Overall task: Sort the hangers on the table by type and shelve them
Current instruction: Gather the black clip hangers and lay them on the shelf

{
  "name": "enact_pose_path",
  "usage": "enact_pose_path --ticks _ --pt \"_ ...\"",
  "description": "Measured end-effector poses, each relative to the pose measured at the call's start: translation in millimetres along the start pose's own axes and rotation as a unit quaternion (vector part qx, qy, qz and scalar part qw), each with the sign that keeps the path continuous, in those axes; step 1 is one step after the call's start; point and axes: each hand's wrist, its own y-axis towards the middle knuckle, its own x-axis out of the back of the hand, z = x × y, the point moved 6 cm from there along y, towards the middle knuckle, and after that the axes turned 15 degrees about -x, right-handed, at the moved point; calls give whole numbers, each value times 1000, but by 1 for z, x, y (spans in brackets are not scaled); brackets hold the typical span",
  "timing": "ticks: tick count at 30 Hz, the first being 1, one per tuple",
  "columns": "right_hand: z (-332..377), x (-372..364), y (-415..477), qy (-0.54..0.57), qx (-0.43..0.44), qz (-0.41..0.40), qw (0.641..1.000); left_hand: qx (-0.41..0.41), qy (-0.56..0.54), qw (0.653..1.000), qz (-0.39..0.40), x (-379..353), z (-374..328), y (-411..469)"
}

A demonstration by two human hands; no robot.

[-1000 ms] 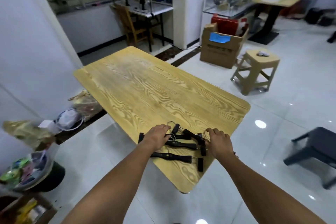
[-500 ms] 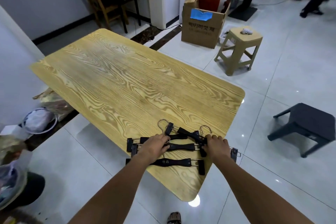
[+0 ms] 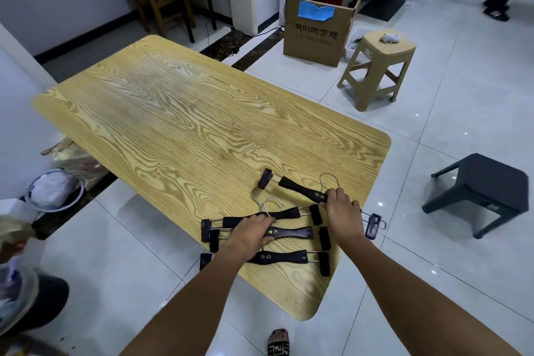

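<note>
Three black clip hangers (image 3: 291,232) lie side by side at the near corner of the table (image 3: 202,124), their left clips jutting past its long near edge. Your left hand (image 3: 252,235) rests across their middles, fingers laid fairly straight over the bars. Just beyond them a fourth hanger (image 3: 300,190) lies slanted, one clip past the table's short right edge. Your right hand (image 3: 342,211) has its fingers curled round that hanger's bar beside the hook.
</note>
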Motion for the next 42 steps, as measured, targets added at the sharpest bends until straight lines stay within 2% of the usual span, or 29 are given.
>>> enact_pose_path --ticks 5,13,19,24,33,42 --pt "15 9 9 33 5 -10 999 -6 16 1000 18 -5 -2 9" --pt "21 14 17 19 14 -31 999 -24 84 996 34 -7 -2 17" --pt "29 45 25 47 29 -64 996 -41 41 998 -1 16 -2 11" --pt "41 79 31 71 50 -91 992 -30 13 998 -62 54 -6 0" --pt "60 148 34 88 142 -134 977 65 76 986 -131 131 -18 -49" --pt "110 218 -3 135 292 -163 933 224 96 945 -220 200 -42 -158"
